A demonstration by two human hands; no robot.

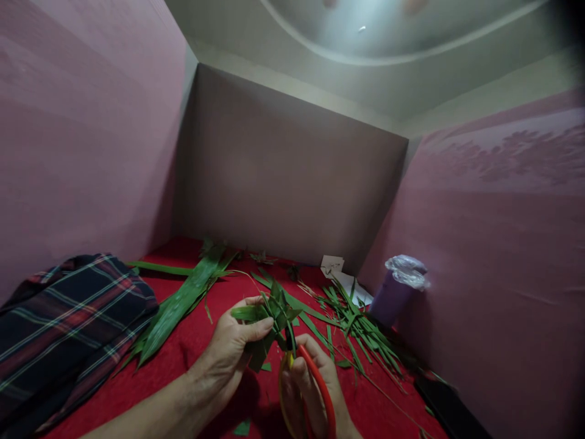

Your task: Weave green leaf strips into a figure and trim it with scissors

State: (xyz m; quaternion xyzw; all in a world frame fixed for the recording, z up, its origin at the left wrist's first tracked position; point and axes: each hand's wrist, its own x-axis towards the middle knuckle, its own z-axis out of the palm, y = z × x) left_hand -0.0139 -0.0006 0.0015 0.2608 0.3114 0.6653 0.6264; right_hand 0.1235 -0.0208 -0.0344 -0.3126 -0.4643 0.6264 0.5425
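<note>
— Left hand [231, 341]: state?
— Closed in a pinch on a green leaf bundle [276, 302]. My thumb lies across its near side, fingers mostly behind it.
— Right hand [337, 390]?
— Wrapped round a hand tool [319, 375]: curved handles, one red, one yellow. Dark head is up at the bundle's lower right. Can't tell if its jaws bite or just touch.
— Where's the bundle, and how does it look?
— Low centre, in front of me, held above the red cloth [183, 349]. Layered, spiky outline: pointed green tips up top and to the right, a broader, brighter blade poking out left past my thumb, a darker flap hanging below. Inner folds too small to read.
— Materials around it?
— Left: long leaves [183, 308], broad, strap-shaped, faint sheen, tapered ends. Right: loose pile of narrow strips [361, 326], crisscrossed. Small green scraps [242, 428] on the cloth. Plaid fabric [77, 329] bunched far left, dark with pale and red lines. Purple container [389, 299] on the right, crinkled clear plastic [406, 274] over its top, white paper [364, 297] just beside.
</note>
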